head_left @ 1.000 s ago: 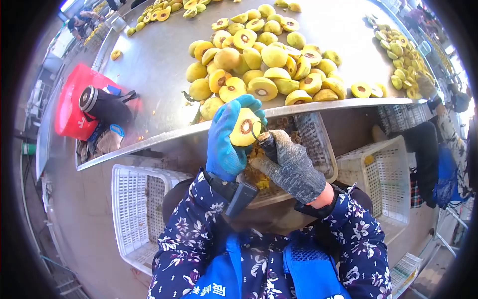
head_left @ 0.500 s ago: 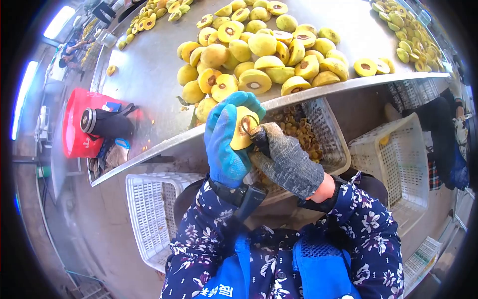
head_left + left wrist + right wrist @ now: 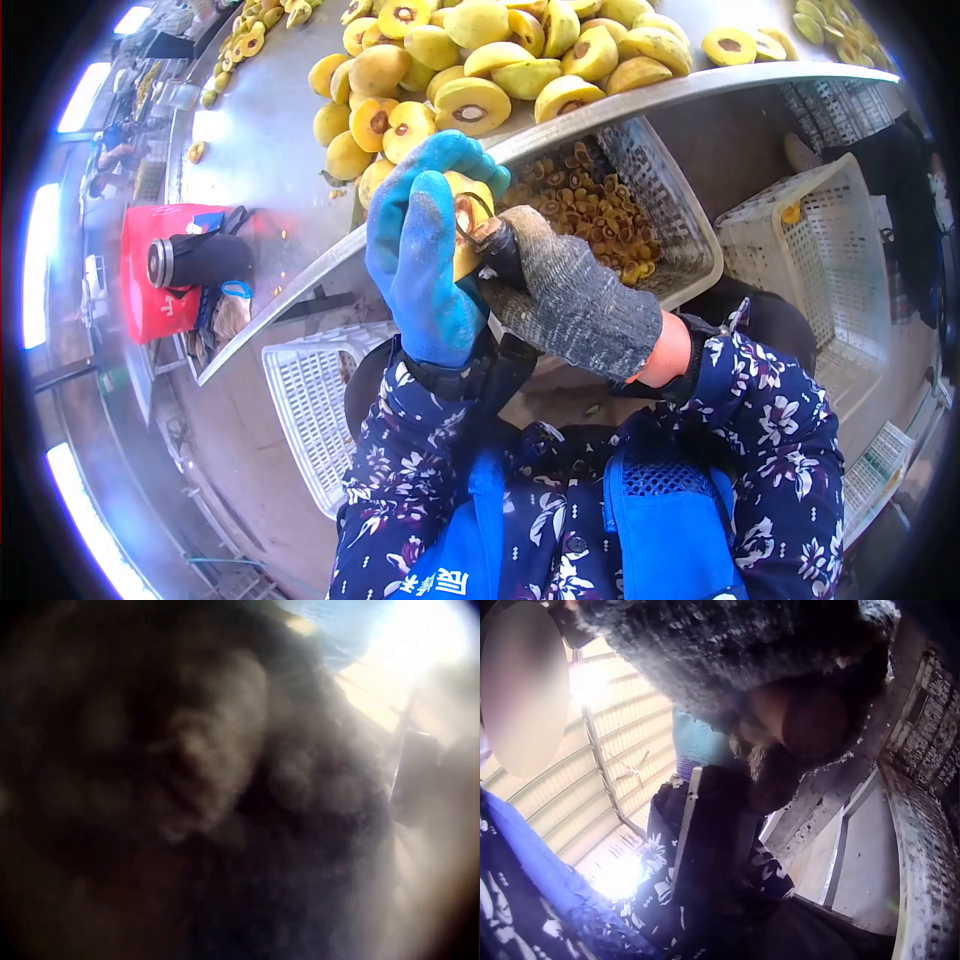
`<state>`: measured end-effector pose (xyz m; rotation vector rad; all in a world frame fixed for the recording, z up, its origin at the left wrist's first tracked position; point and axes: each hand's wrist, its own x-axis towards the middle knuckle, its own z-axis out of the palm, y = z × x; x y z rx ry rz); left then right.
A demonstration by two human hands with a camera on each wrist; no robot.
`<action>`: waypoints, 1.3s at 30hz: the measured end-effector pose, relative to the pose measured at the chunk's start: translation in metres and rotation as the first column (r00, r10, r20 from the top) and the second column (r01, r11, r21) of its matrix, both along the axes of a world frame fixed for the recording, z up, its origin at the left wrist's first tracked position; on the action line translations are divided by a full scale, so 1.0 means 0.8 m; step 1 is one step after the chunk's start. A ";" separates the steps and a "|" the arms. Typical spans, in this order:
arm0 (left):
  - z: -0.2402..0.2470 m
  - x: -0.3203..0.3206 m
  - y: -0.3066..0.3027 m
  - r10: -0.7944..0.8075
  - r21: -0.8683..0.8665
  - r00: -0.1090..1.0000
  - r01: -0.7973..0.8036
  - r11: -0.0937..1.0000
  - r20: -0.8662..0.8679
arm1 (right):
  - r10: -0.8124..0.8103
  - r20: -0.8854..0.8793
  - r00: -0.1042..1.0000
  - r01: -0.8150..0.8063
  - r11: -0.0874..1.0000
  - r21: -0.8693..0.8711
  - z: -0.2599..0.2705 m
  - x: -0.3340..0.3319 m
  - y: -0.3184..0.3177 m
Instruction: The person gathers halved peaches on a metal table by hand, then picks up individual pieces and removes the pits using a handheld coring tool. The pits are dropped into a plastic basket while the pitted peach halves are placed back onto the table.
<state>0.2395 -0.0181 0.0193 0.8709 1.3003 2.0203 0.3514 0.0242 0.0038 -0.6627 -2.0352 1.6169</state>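
Note:
In the head view my left hand [image 3: 425,270], in a blue rubber-coated glove, cups a yellow peach half [image 3: 464,262] with its cut face turned toward my right hand. My right hand [image 3: 585,300], in a grey knit glove, grips the dark handle of a pitting knife [image 3: 506,256]. Its thin curved blade lies against the cut face at the pit. The round handle end [image 3: 815,724] shows below the grey glove in the right wrist view. The left wrist view is dark and blurred.
A pile of halved peaches [image 3: 475,105] lies on the metal table [image 3: 270,150]. Below its edge stands a crate [image 3: 690,225] holding pits and scraps. White crates [image 3: 315,420] flank my legs. A red bag [image 3: 160,310] and black flask [image 3: 205,260] sit at left.
The knife's curved blade has moved from the peach's right edge onto its pit. The cut face has turned further toward the right hand. The head view has shifted, with the pile now higher.

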 end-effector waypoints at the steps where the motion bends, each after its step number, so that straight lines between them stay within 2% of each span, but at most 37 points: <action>1: -0.001 -0.001 0.000 0.002 0.006 1.000 -0.002 1.000 -0.017 | 0.013 0.021 1.000 -0.012 0.999 -0.042 0.003 -0.001 0.000; 3: 0.000 0.000 -0.001 -0.016 -0.006 0.999 0.016 1.000 0.033 | 0.025 0.040 0.999 -0.021 0.996 -0.087 0.003 0.001 0.000; 4: 0.001 0.000 -0.002 -0.028 -0.014 0.996 0.030 0.999 0.085 | 0.018 0.027 0.999 -0.017 0.999 -0.045 0.001 0.002 -0.001; 6: -0.003 -0.001 -0.003 -0.043 -0.020 0.996 0.045 0.999 0.073 | 0.012 0.015 1.000 -0.012 1.000 -0.011 -0.001 0.004 -0.003; 8: -0.004 -0.002 -0.003 -0.060 -0.022 0.996 0.061 0.998 0.061 | 0.044 0.055 0.998 -0.040 0.996 -0.078 -0.001 0.005 -0.003; 10: 0.000 0.001 -0.003 -0.029 -0.035 0.999 0.027 0.999 -0.042 | 0.050 0.012 0.999 -0.049 0.998 -0.048 0.002 0.008 -0.005; 12: 0.000 0.002 -0.002 -0.064 -0.036 0.998 0.064 0.997 0.008 | 0.058 -0.029 0.998 -0.058 0.998 -0.012 0.012 0.013 0.000; 14: -0.001 -0.001 -0.004 -0.092 -0.034 0.994 0.094 0.995 0.057 | 0.226 0.015 0.974 -0.209 0.922 -0.327 0.027 0.021 0.009; 15: -0.003 -0.006 -0.005 -0.151 -0.068 0.987 0.154 0.986 0.052 | 0.233 0.017 0.972 -0.215 0.920 -0.327 0.021 0.021 0.006; 16: -0.004 -0.009 -0.006 -0.210 -0.102 0.977 0.213 0.972 0.046 | 0.192 -0.013 0.981 -0.192 0.968 -0.165 0.009 0.022 0.001; 17: -0.003 -0.011 -0.006 -0.203 -0.100 0.978 0.207 0.973 0.047 | 0.156 -0.050 0.986 -0.157 0.988 0.001 0.003 0.023 -0.001; 18: -0.001 -0.011 -0.007 -0.248 -0.109 0.967 0.254 0.961 0.063 | 0.165 -0.049 0.985 -0.165 0.986 0.004 0.005 0.026 0.000; 19: 0.002 -0.011 -0.007 -0.291 -0.118 0.953 0.299 0.947 0.080 | 0.225 -0.036 0.974 -0.227 0.947 -0.226 0.010 0.029 0.002; 20: 0.004 -0.011 -0.007 -0.312 -0.135 0.943 0.326 0.936 0.111 | 0.285 -0.036 0.958 -0.271 0.855 -0.443 0.014 0.031 0.004; 21: 0.005 -0.012 -0.008 -0.303 -0.132 0.946 0.317 0.939 0.112 | 0.295 -0.033 0.955 -0.278 0.853 -0.441 0.016 0.033 0.004; 23: 0.008 -0.020 -0.010 -0.433 -0.110 0.871 0.466 0.878 0.233 | 0.312 0.015 0.950 -0.267 0.837 -0.478 0.019 0.038 0.002; 24: 0.010 -0.025 -0.010 -0.496 -0.132 0.849 0.521 0.843 0.183 | 0.320 0.017 0.947 -0.273 0.835 -0.477 0.021 0.039 0.001; 27: 0.010 -0.026 -0.009 -0.520 -0.127 0.835 0.544 0.829 0.181 | 0.288 0.029 0.957 -0.243 0.855 -0.459 0.023 0.043 0.001; 29: 0.005 -0.020 -0.007 -0.488 -0.081 0.858 0.504 0.860 0.159 | 0.320 -0.182 0.930 -0.343 0.574 -0.744 0.022 0.043 0.005; 33: 0.007 -0.015 -0.003 -0.451 -0.047 0.889 0.455 0.889 0.080 | 0.293 -0.179 0.939 -0.329 0.614 -0.718 0.025 0.041 0.003; 34: 0.011 -0.013 -0.004 -0.442 -0.118 0.894 0.448 0.886 0.074 | 0.299 -0.086 0.950 -0.279 0.697 -0.661 0.030 0.042 0.004; 35: 0.016 -0.013 -0.003 -0.435 -0.114 0.898 0.441 0.890 0.069 | 0.294 0.008 0.956 -0.233 0.771 -0.592 0.033 0.045 0.003; 36: 0.022 -0.015 -0.003 -0.479 -0.190 0.876 0.481 0.856 0.061 | 0.271 0.002 0.963 -0.228 0.815 -0.533 0.027 0.044 -0.001; 37: 0.026 -0.017 -0.003 -0.522 -0.266 0.851 0.517 0.813 0.057 | 0.276 0.004 0.961 -0.232 0.815 -0.531 0.026 0.046 -0.001; 39: 0.026 -0.021 0.000 -0.540 -0.284 0.837 0.541 0.792 0.089 | 0.331 -0.040 0.943 -0.278 0.714 -0.642 0.031 0.049 0.003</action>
